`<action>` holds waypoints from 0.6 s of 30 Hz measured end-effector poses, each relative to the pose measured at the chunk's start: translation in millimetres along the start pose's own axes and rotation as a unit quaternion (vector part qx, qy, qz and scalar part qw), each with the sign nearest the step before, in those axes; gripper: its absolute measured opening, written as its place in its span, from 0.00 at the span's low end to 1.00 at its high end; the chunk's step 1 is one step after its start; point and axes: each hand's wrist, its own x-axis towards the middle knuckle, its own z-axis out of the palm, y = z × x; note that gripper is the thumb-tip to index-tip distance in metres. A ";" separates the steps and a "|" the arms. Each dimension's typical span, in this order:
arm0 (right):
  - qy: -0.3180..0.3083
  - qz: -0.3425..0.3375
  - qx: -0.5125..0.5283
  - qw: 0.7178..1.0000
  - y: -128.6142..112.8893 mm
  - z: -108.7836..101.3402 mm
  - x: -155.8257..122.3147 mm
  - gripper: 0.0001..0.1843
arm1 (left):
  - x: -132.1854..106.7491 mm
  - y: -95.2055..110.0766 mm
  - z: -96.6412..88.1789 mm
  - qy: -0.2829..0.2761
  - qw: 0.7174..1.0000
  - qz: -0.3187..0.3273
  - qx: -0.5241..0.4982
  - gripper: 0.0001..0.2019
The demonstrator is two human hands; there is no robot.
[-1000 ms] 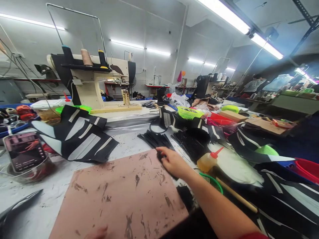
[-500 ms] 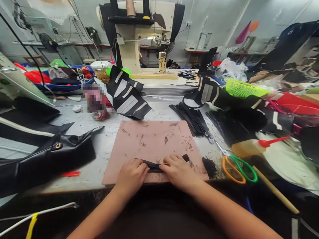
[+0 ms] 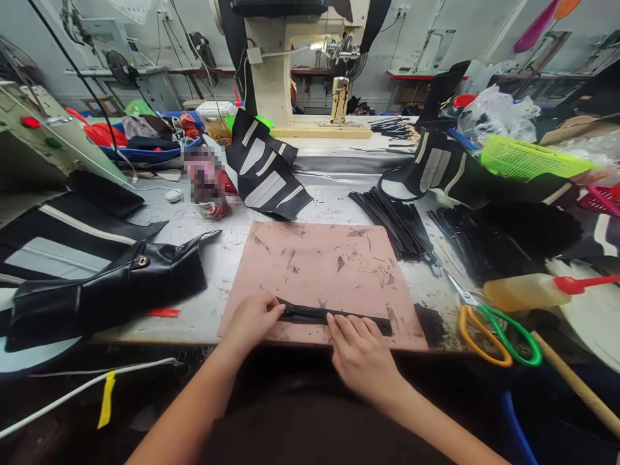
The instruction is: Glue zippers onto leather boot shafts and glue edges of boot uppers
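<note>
A black zipper (image 3: 314, 313) lies lengthwise across the lower part of a pink board (image 3: 310, 265) that has dark smears on it. My left hand (image 3: 252, 323) is closed in a pinch at the zipper's left end, beside what looks like its slider. Flat on the zipper's right half rest the outstretched fingers of my right hand (image 3: 361, 349), pressing it to the board. The zipper's right end sticks out past those fingers. Beyond the board's upper right corner is a bundle of similar black strips (image 3: 392, 223).
Scissors (image 3: 494, 329) with orange and green handles lie right of the board, near a bottle with a red nozzle (image 3: 533, 290). Black leather pieces (image 3: 111, 284) lie at the left. A sewing machine (image 3: 271, 77) stands behind. The table's front edge is close below the board.
The zipper, bunched between both hands before, now lies straighter and more exposed. My right hand has flattened its fingers onto it. The camera view has tilted down and shifted left.
</note>
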 end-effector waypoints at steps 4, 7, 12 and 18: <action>-0.005 0.004 0.006 1.000 -0.4 -1.6 -0.7 0.21 | -0.8 -10.8 -1.7 0.012 0.999 -0.005 -0.039 0.09; -0.012 0.006 0.008 1.000 -0.8 -2.6 -2.2 0.21 | -0.8 -15.9 0.0 0.022 0.999 -0.003 -0.050 0.09; -0.012 0.010 0.009 1.000 -0.8 -3.0 -1.5 0.22 | 4.2 -23.4 0.7 0.037 0.997 0.010 -0.065 0.10; -0.009 0.027 0.020 0.999 1.3 -0.5 1.6 0.22 | 13.4 -21.9 -9.5 0.018 0.997 0.049 -0.060 0.14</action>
